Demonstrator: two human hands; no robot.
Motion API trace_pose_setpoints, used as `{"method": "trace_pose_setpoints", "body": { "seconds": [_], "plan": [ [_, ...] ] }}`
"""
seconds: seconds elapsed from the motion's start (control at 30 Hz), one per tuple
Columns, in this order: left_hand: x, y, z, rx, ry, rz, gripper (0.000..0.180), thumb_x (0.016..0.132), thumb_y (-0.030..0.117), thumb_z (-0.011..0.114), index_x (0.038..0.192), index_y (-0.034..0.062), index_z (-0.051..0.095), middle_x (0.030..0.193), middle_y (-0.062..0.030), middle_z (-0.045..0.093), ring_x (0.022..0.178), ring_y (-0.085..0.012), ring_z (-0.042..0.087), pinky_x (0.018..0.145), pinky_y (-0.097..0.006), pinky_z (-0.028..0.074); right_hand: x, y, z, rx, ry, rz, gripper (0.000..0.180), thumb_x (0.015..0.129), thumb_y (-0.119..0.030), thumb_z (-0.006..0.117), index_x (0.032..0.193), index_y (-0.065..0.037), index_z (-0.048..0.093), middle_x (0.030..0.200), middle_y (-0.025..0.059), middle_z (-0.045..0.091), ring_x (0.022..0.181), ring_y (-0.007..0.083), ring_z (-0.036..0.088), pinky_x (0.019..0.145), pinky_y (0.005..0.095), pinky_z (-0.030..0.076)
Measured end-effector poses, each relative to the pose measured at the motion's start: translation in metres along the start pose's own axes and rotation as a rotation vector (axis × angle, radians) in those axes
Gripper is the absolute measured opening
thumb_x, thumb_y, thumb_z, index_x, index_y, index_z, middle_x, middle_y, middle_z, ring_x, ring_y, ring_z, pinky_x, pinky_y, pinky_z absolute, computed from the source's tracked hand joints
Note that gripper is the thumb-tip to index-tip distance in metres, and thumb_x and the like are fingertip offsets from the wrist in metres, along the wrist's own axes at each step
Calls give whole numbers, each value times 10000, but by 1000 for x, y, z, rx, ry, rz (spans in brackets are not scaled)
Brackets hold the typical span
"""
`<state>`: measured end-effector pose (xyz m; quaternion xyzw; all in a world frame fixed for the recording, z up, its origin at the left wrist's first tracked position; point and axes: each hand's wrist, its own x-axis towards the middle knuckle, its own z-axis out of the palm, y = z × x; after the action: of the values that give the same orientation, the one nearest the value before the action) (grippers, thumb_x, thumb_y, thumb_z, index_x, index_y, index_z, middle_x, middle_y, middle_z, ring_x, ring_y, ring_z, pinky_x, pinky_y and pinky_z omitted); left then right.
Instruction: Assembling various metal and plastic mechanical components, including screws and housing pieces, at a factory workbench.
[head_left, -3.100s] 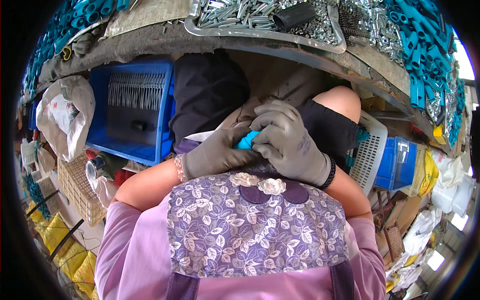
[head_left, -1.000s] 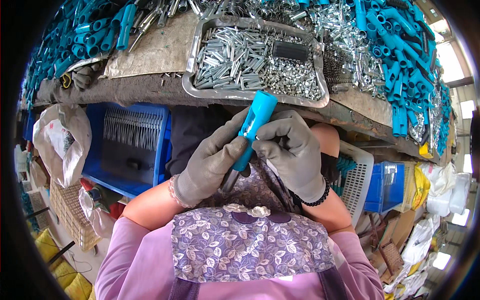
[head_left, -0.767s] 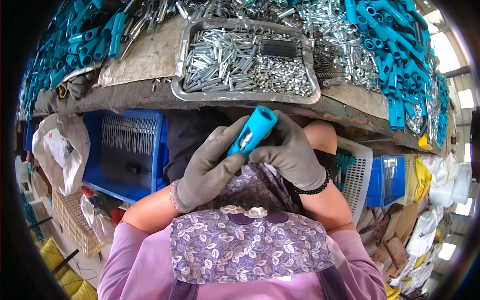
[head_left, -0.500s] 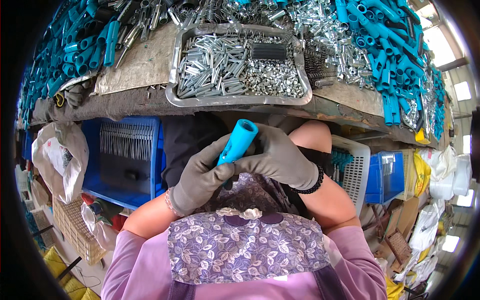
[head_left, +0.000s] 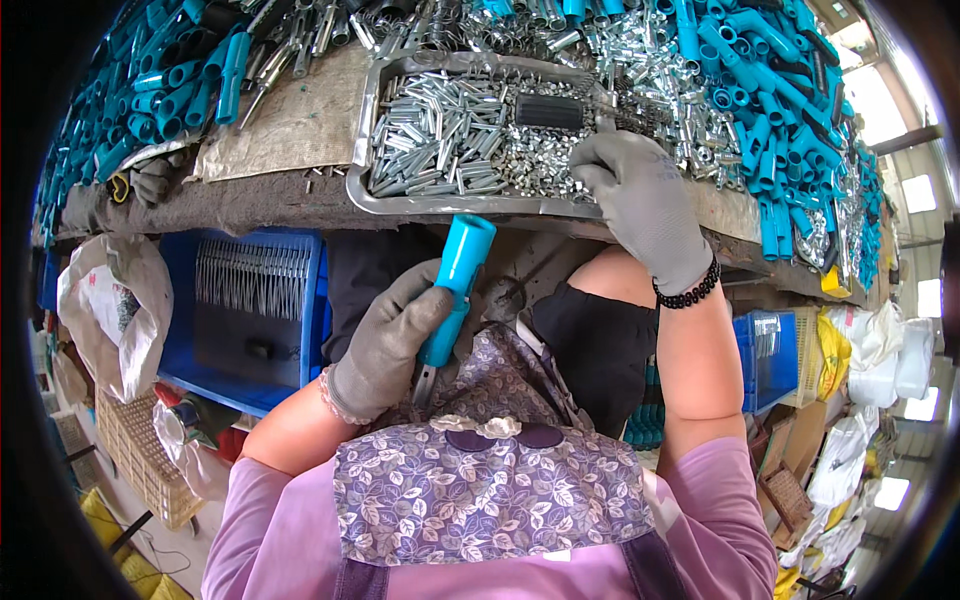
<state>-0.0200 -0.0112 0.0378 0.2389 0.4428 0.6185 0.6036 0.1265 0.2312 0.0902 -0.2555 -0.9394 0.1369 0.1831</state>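
My left hand [head_left: 385, 345], in a grey glove, grips a teal plastic handle [head_left: 455, 285] held upright below the bench edge, with a metal blade sticking out under the glove. My right hand [head_left: 645, 205], also gloved, reaches over the rim of a metal tray [head_left: 362, 140] full of small silver metal parts [head_left: 440, 130], its fingertips down among the pieces. Whether it pinches a piece is hidden. A black block [head_left: 548, 110] lies in the tray near that hand.
Heaps of teal handles [head_left: 770, 90] cover the bench on the right and far left [head_left: 150, 90]. A blue crate [head_left: 250, 310] with metal pins sits under the bench at left, a white basket [head_left: 800, 350] and bags at right.
My right hand let go of the teal handle and rose to the tray of metal parts. The left hand keeps the handle alone, slightly lower than before.
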Motion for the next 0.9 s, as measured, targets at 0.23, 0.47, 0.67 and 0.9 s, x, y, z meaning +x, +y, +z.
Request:
{"method": "trace_pose_setpoints", "body": {
  "seconds": [0.23,0.47,0.67,0.9],
  "plan": [
    [6,18,2,-4,-28,21,743,923,607,587,1319,-11,479,889,-69,600,672,-123,602,518,-234,473,-3,-9,-6,-24,78,55,141,874,-166,618,912,-37,663,897,154,663,917,349,627,828,451,489],
    [7,11,2,8,-41,4,766,949,625,525,1361,-18,457,888,-65,601,662,-122,596,538,-228,471,8,-8,1,54,-11,19,185,874,-176,637,972,-23,674,878,159,677,880,320,643,828,425,494],
    [9,15,4,-140,-5,-26,725,994,588,468,1382,-24,440,878,-59,602,625,-122,570,523,-228,452,0,-5,-5,483,42,294,145,886,-55,645,1011,18,656,903,79,686,860,127,636,795,275,501],
    [16,-8,-10,-405,-153,-22,694,995,599,453,1320,-12,497,830,-76,613,530,-136,532,485,-255,429,-18,-41,-8,626,123,166,100,821,13,694,919,-9,699,1019,94,669,930,162,643,799,293,513]
  ]
}}
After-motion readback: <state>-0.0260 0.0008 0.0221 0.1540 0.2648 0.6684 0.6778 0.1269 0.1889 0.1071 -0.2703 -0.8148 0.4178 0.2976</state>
